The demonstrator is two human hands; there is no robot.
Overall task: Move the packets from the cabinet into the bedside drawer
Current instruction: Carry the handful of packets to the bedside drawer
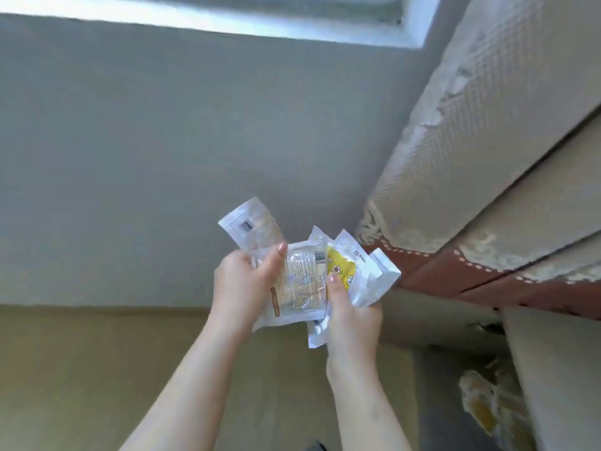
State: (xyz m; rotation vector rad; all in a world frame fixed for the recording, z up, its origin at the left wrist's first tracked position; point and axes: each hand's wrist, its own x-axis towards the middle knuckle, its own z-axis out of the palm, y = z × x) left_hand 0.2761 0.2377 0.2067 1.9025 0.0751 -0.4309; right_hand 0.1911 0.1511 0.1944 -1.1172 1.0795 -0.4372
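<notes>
Both hands hold a fanned bundle of several packets in front of me. My left hand (242, 281) grips clear packets with white edges and barcodes, one sticking up to the left (252, 222) and one facing me (302, 281). My right hand (353, 315) grips a packet with a yellow picture (341, 266) and silvery white packets (377, 278) on the right. Neither the cabinet nor the bedside drawer can be made out.
A grey wall (162, 157) fills the view ahead, with a window ledge (227, 17) at the top. A bed with a beige patterned and brown-edged cover (471, 190) rises on the right. Light wooden floor (97, 369) lies below. A blurred packet-like object (481, 405) lies low right.
</notes>
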